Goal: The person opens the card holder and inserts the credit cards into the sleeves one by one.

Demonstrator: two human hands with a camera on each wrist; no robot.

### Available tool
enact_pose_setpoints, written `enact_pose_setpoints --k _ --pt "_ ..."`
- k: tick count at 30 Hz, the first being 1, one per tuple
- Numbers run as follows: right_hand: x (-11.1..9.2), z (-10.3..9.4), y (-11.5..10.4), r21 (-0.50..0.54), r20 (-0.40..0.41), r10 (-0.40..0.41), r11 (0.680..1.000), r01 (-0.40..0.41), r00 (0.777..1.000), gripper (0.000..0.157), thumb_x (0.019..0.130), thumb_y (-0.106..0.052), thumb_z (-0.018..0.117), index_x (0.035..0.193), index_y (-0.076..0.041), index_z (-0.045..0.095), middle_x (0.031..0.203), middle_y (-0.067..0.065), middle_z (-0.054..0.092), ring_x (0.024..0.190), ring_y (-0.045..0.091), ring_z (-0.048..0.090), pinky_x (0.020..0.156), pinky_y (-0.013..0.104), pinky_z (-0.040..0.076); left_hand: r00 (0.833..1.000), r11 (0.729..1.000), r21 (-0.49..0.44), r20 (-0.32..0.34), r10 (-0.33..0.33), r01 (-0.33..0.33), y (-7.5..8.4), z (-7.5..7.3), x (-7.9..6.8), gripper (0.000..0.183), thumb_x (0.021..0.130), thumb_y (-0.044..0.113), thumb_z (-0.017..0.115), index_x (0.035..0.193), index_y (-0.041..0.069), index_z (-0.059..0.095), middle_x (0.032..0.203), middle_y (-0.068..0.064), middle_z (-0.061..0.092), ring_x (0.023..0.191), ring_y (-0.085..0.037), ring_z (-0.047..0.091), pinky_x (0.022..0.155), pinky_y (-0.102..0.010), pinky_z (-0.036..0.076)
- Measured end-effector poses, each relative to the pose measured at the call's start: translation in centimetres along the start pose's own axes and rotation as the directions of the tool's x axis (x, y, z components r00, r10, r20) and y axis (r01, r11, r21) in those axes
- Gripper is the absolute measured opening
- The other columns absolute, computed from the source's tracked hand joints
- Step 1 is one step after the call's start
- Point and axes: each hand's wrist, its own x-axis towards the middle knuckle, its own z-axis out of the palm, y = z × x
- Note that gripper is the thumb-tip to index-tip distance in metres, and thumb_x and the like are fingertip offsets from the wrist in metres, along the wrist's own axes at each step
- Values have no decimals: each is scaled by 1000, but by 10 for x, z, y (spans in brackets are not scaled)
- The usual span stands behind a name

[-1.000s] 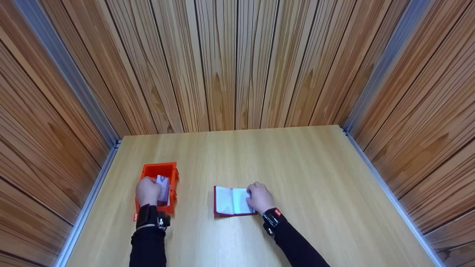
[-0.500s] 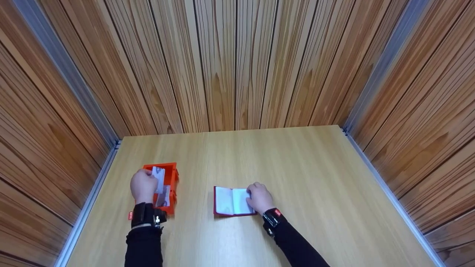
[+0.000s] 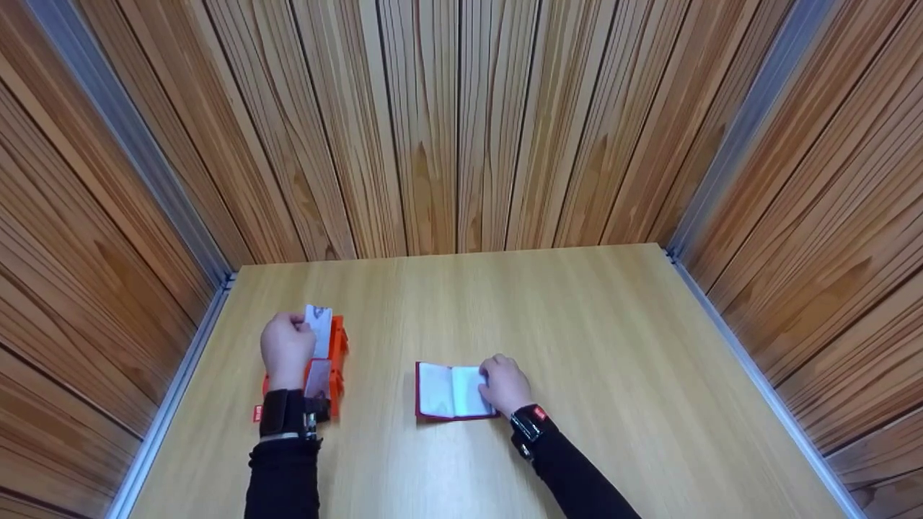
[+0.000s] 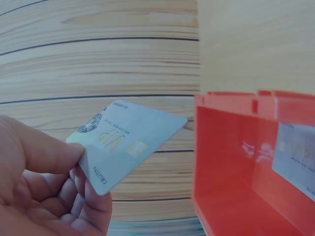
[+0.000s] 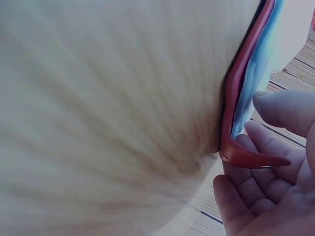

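Between thumb and curled fingers, my left hand [image 3: 288,351] pinches a white VIP card [image 4: 130,140] by one end. In the left wrist view the card is tilted, beside the orange-red plastic bin [image 4: 224,167]. A similar card [image 4: 299,156] is inside the bin, against its wall. An open red card holder [image 3: 435,393] with pale plastic sleeves lies at the middle of the table. My right hand [image 3: 507,387] grips its right side. The right wrist view has the thumb at the sleeves [image 5: 251,81] and the fingers round the red cover's edge [image 5: 253,158].
The wooden table [image 3: 606,346] is bounded by plank walls [image 3: 433,130] at the back and sides. Metal strips [image 3: 771,404] run along the table's side edges. Each wrist wears a black strap [image 3: 530,425] with a camera.
My left hand has lifted the card up out of the bin, towards its far end. Another card stays in the bin. My right hand and the card holder have not moved.
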Motion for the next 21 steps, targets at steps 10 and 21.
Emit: enact_pose_setpoints --k 10,21 --pt "-1 -1 0 -4 -13 -17 1000 16 1000 22 77 -11 79 93 -2 67 91 8 57 87 29 57 76 43 50 996 995 -25 -21 92 -93 8 18 -8 23 90 1 53 107 -11 64 101 -28 65 95 -43 61 85 -51 45" --pt "-1 0 1 2 -29 -18 1000 18 999 22 76 -11 80 92 -3 67 90 7 57 87 28 57 75 42 50 993 984 -175 104 48 -29 18 43 -22 21 93 3 56 110 -8 64 106 -24 64 96 -36 58 88 -47 48"
